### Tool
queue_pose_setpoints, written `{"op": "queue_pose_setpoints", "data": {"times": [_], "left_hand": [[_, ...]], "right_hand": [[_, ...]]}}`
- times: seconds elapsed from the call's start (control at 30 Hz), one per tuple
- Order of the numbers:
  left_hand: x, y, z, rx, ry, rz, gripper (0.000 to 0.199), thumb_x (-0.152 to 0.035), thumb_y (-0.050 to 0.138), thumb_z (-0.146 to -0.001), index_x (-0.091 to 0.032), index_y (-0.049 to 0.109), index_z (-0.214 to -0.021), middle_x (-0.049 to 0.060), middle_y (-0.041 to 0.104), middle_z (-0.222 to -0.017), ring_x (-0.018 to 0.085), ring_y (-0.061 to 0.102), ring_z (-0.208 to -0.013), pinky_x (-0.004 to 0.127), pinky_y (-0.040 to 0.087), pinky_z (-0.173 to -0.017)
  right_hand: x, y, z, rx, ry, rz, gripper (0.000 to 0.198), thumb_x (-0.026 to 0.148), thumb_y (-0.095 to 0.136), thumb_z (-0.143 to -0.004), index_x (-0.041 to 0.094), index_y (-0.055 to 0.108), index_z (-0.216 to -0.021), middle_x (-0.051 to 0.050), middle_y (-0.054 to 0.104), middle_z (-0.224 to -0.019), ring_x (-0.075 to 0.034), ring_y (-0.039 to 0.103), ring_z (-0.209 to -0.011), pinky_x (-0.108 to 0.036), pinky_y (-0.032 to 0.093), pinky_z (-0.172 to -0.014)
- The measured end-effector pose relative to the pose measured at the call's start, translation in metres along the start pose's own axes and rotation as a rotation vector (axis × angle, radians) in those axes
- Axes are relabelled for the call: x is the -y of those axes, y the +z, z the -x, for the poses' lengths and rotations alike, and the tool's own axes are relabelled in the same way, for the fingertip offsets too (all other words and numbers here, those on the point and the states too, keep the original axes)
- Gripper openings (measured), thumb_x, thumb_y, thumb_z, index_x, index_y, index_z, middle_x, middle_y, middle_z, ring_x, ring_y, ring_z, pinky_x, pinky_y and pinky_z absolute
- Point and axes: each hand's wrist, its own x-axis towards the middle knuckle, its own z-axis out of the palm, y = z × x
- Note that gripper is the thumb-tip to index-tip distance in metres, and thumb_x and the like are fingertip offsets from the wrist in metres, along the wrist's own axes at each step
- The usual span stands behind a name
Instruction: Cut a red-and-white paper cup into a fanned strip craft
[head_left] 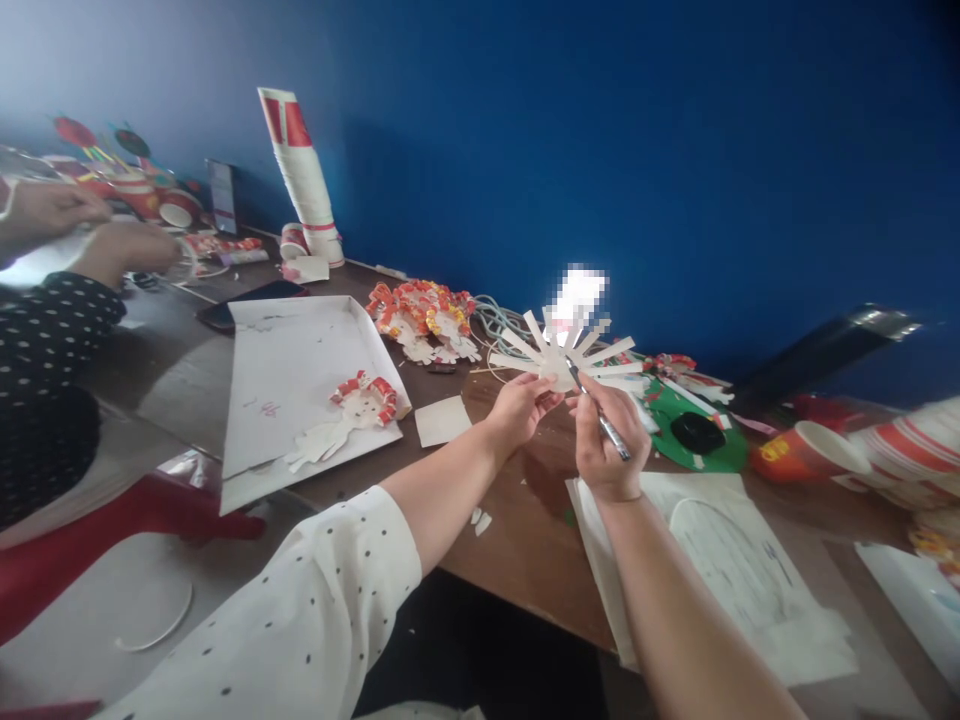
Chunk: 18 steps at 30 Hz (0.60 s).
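My left hand (525,405) pinches the lower left edge of a white paper cutout (553,372) whose narrow strips fan out at the top and sides. In my right hand (613,440) is a pen (600,415), silver and black, its tip touching or just above the cutout's middle. The cutout is held up over the brown table (540,540). Below and left of it lies a blank square card (442,421). White sheets (720,570) with faint pen marks rest under my right forearm.
A white box lid (292,380) holds a paper figure (364,405) with red curls. Behind stand a pile of similar figures (427,315) and a tall stack of paper cups (304,180). Right are a green disc (667,410) and cups (806,455). Another person's hands (131,245) work at left.
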Motion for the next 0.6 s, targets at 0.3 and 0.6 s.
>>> {"op": "queue_pose_setpoints", "data": {"times": [0.3, 0.6], "left_hand": [[0.0013, -0.0008, -0.0004, -0.019, -0.022, 0.052, 0.01, -0.007, 0.071, -0.072, -0.012, 0.062, -0.071, 0.005, 0.067, -0.075, 0.013, 0.063, -0.072, 0.032, 0.05, -0.085], [-0.0007, 0.0003, 0.0031, 0.038, -0.039, 0.036, 0.013, -0.007, 0.071, -0.072, -0.013, 0.06, -0.068, 0.002, 0.064, -0.069, 0.01, 0.061, -0.065, 0.028, 0.051, -0.08]], "right_hand": [[-0.0006, 0.0036, 0.0036, -0.111, 0.064, 0.169, 0.016, 0.031, 0.062, -0.087, 0.019, 0.065, -0.098, -0.007, 0.069, -0.089, -0.019, 0.067, -0.082, -0.032, 0.055, -0.077], [-0.0022, 0.0037, -0.0017, 0.002, -0.036, 0.103, 0.022, 0.027, 0.053, -0.093, 0.021, 0.066, -0.109, -0.008, 0.073, -0.095, -0.02, 0.068, -0.089, -0.034, 0.054, -0.084]]}}
